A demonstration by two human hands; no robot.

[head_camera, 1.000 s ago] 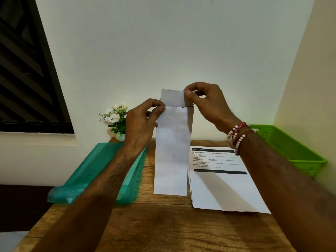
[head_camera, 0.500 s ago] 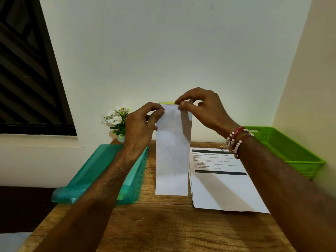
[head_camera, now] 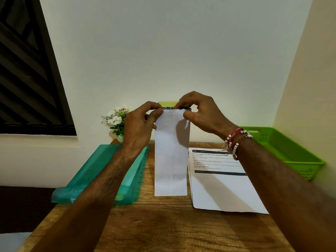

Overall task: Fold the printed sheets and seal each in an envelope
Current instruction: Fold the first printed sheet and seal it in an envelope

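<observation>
Envelope: the white envelope (head_camera: 171, 157) is held on end. Its top edge runs between the two sets of fingers and its lower edge hangs far below them, at the counter (head_camera: 163, 224); I cannot tell whether it touches.
Mouth: just above the fingertips a dark lettered band (head_camera: 169, 107) shows, with a yellow-green strip (head_camera: 168, 103) above it. This is probably the folded sheet and the flap's liner, though I cannot tell for sure.
Left hand: the left hand (head_camera: 140, 124) pinches the envelope's top left corner between thumb and forefinger.
Right hand: the right hand (head_camera: 201, 113) pinches the top right corner, thumb on the front and forefinger curled over the strip.
Step in hand: judged to be closing and sealing the flap.
Doing it well: push the sheet down below the fingertips first, so no dark band is caught in the fold. Keep both pinches level so the flap comes down square. Then run a thumb from one corner across to the other, pressing all the way.
Risk: a skewed flap, or glue catching the sheet.
Right of the fingers, lower: another printed sheet (head_camera: 223, 190) lies flat, still unfolded, with a green basket (head_camera: 283, 150) beyond it.
Left of the fingers, lower: a teal tray (head_camera: 91, 175).
</observation>
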